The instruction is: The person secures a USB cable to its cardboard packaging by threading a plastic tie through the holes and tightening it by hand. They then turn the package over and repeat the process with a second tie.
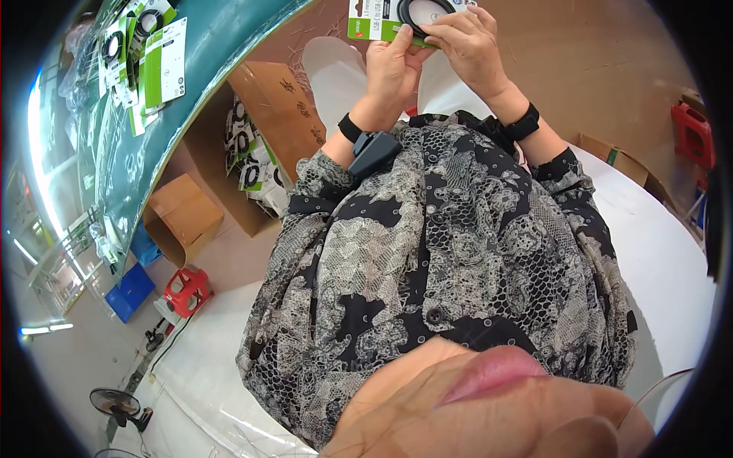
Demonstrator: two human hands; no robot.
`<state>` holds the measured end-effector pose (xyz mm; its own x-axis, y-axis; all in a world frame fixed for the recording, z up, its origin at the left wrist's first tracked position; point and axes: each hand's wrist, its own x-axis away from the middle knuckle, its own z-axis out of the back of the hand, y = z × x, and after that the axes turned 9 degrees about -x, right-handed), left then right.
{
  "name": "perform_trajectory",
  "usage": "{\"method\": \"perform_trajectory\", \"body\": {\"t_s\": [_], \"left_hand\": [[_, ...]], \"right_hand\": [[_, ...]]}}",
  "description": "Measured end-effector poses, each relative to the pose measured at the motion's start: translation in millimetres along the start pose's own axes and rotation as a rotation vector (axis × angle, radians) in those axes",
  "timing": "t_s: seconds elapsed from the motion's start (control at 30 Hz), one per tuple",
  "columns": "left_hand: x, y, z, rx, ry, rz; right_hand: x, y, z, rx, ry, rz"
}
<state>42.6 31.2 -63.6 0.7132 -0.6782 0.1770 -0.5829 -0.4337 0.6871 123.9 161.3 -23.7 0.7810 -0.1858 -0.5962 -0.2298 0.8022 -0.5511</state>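
A white-and-green packaging card (374, 29) with a coiled black cable (405, 15) on it is held up at the top edge of the head view, which cuts part of it off. My left hand (392, 75) grips the card's lower edge, thumb on the front face. From the right, my right hand (475, 55) reaches over the card with its bent fingers pressed against the cable coil and the card's right side. A dark strap circles each wrist, and a grey block-shaped device (372, 153) sits by the left one.
Several carded cables (164, 65) lie on the green tabletop (221, 46) at left. Below it, a cardboard box (279, 107) holds more carded cables (256, 164). A smaller carton (185, 210), red stool (187, 292) and fan (114, 402) stand further left. A white surface (649, 229) extends at right.
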Motion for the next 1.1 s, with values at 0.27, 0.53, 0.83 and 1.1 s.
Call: {"method": "perform_trajectory", "body": {"t_s": [0.27,0.53,0.83,1.1], "left_hand": [[1.8,-5.9,9.9,0.039,0.083,0.085],[5.6,7.9,9.5,-0.103,0.094,0.137],[-6.7,35.6,-9.3,-0.104,0.076,-0.032],[-7.6,69.2,-4.1,-0.192,0.154,-0.149]], "right_hand": [[4.2,2.5,-5.8,0.112,-0.056,0.052],[0.1,17.4,4.2,0.171,-0.133,0.263],[-63.3,76.9,65.5,-1.321,0.695,-0.044],[-116.9,147.7,101.7,-0.064,0.444,-0.347]]}}
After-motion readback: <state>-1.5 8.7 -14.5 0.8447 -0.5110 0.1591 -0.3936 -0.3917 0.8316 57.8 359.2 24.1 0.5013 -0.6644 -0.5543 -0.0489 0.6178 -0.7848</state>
